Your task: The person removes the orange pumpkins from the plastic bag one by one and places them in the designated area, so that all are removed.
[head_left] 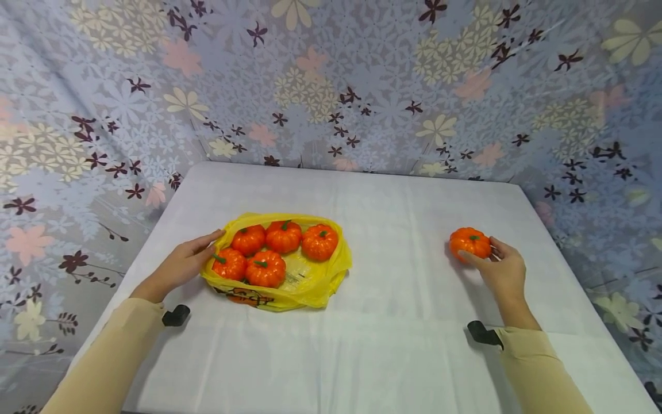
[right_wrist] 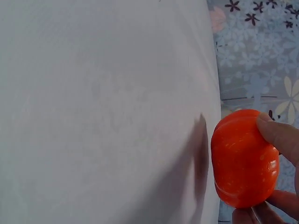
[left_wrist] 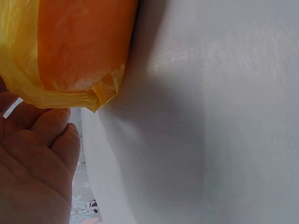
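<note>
One pumpkin (head_left: 469, 242) in right grip (head_left: 504, 272)

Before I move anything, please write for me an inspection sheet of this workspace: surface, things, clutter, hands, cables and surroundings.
Surface: white cloth, lightly creased.
Things: yellow bag on the cloth, open at the top, with five orange pumpkins inside; a sixth pumpkin is apart, at the right.
Clutter: nothing seen.
Hands: left hand touches the bag's edge; right hand holds the sixth pumpkin.
Cables: nothing seen.
Surroundings: flowered fabric behind and at both sides.
</note>
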The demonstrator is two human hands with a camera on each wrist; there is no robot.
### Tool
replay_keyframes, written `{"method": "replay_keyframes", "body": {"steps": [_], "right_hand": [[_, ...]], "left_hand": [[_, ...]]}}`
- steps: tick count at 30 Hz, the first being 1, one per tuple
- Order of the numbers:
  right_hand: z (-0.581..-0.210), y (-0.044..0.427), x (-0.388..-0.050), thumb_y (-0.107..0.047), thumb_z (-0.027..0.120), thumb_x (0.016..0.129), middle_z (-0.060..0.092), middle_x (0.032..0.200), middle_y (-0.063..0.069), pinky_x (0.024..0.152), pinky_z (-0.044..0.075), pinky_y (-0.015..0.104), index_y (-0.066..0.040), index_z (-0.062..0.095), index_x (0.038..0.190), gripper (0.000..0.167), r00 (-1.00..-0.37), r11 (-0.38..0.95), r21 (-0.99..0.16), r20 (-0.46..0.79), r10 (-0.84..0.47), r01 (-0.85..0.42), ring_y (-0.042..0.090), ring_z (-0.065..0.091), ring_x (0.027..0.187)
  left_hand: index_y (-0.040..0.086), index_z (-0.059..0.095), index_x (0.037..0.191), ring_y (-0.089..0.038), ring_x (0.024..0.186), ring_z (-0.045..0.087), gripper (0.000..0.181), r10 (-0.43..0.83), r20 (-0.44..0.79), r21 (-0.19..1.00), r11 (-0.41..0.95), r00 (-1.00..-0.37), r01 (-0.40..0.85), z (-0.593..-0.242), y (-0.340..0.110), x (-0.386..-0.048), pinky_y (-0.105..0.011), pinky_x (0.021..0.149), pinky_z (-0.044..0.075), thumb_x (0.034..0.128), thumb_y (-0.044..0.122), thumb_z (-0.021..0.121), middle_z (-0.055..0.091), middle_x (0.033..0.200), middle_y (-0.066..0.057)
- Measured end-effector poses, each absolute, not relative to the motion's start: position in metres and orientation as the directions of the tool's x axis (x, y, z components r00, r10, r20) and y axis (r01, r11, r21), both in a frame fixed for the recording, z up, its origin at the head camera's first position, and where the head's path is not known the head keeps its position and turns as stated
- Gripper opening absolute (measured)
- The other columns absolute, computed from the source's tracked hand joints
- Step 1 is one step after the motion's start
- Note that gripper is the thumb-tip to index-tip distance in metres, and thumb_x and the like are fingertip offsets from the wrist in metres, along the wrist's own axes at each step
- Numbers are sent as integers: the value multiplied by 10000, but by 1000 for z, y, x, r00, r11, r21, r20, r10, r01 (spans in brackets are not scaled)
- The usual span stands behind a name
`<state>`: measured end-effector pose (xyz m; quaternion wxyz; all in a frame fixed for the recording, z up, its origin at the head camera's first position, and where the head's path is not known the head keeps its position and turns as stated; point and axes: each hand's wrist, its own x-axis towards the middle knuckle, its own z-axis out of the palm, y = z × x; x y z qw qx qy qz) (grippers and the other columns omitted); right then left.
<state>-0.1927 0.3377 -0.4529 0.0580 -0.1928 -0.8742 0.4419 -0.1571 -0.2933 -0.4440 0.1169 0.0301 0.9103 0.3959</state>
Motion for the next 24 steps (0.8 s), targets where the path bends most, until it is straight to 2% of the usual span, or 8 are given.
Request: {"method": "replay_keyframes", "body": {"steps": [18, 24], "right_hand": [[-458, 342, -190, -437, 739, 908, 291, 1592, 253, 1112, 361, 538, -5, 276, 1575, 920, -922, 580, -752, -95, 374, 313, 447, 368, 1402], [-448, 342, -185, -406, 778, 885, 303, 1593, 227, 1099, 371, 556, -38, 307, 1577, 914, -938, 620, -752, 10, 347, 222, 450, 374, 1399]], "left_hand": [[105, 344, 1578, -467, 1460, 236, 544, 139, -203, 737, 674, -969, -58, -443, -291, -159, -654, 1138, 229, 1090, 329, 431, 297, 1607, -199], [100, 343, 1577, -463, 1466, 223, 547, 135, -204, 738, 672, -970, -62, -446, -292, -157, -650, 1144, 218, 1091, 338, 420, 290, 1610, -198]]}}
